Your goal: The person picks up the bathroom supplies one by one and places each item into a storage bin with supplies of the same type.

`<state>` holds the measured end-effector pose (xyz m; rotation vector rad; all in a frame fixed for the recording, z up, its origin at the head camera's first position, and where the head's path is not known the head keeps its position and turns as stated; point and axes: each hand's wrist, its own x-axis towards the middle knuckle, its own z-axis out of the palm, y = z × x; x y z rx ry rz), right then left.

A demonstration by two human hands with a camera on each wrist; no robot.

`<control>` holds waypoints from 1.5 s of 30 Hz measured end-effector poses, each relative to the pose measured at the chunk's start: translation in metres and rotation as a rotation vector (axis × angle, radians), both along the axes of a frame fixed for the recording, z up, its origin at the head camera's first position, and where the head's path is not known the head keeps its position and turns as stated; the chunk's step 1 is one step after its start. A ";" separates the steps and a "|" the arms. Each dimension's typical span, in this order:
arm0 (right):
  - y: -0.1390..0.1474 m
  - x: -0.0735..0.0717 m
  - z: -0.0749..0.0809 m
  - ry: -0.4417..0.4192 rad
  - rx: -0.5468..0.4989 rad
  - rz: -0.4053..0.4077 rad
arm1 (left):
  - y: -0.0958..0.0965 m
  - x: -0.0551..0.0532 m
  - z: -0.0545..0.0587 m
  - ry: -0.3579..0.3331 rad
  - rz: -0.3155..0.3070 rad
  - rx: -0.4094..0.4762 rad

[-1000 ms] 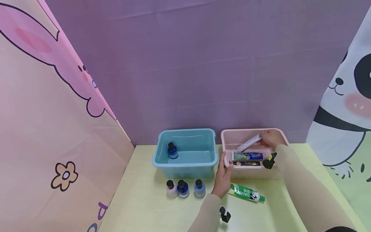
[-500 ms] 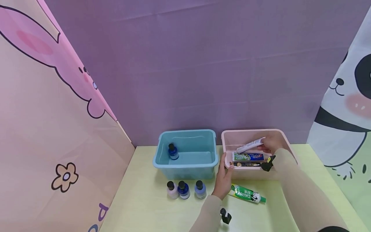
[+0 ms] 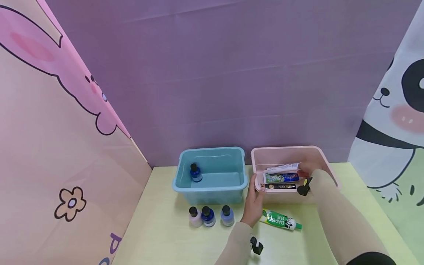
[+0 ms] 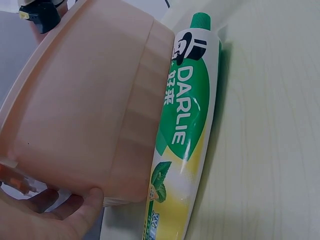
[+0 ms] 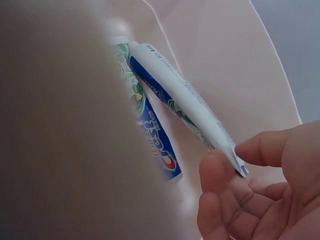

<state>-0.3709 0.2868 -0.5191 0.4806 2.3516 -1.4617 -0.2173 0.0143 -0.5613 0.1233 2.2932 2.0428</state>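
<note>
My right hand (image 3: 309, 167) is inside the pink bin (image 3: 288, 198) and pinches a white toothpaste tube (image 5: 185, 100) by its flat tail between thumb and fingers. Beside that tube lies a green and blue Crest toothpaste tube (image 3: 281, 178), and in front of it a black tube (image 3: 280, 186). The held tube slants against the Crest tube in the right wrist view. At the bin's front left corner my left hand (image 3: 253, 206) grips the wall, thumb on the front and fingers round the side. A green and yellow Darlie toothpaste tube (image 4: 185, 115) lies on the table before the bin.
A blue bin (image 3: 212, 189) stands to the left and holds one dark blue bottle (image 3: 196, 173). In front of it stand a pale pink bottle (image 3: 195, 218), a dark blue bottle (image 3: 208, 218) and a light blue bottle (image 3: 227, 217). Purple cloth (image 3: 215, 81) hangs behind.
The white tube has come down and turned from a slant to nearly level, behind the Crest tube. My right hand has lowered with it; my left hand keeps its hold on the bin.
</note>
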 end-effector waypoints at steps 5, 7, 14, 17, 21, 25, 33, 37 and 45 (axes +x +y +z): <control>-0.006 0.020 0.002 0.153 0.003 0.001 | 0.001 0.000 0.000 -0.001 -0.005 0.009; -0.008 0.025 0.006 0.101 -0.044 0.002 | 0.001 0.000 0.000 -0.001 -0.002 0.007; -0.011 0.038 0.022 -0.025 -0.145 0.049 | 0.002 0.002 0.002 -0.028 0.006 0.007; -0.011 0.038 0.023 -0.037 -0.136 0.077 | 0.003 0.002 0.002 -0.026 0.010 0.006; -0.014 0.038 0.023 -0.056 -0.141 0.078 | 0.004 0.001 0.001 -0.029 0.013 0.006; -0.017 0.039 0.025 -0.072 -0.160 0.060 | 0.004 0.001 0.001 -0.031 0.016 0.005; -0.024 0.037 0.029 -0.039 -0.175 0.111 | 0.002 0.000 0.001 -0.033 0.014 0.001; -0.033 0.043 0.037 0.017 -0.183 0.161 | 0.002 0.000 0.001 -0.039 0.020 -0.002; -0.044 0.066 0.042 0.267 -0.159 0.182 | 0.002 0.001 0.001 -0.039 0.017 -0.008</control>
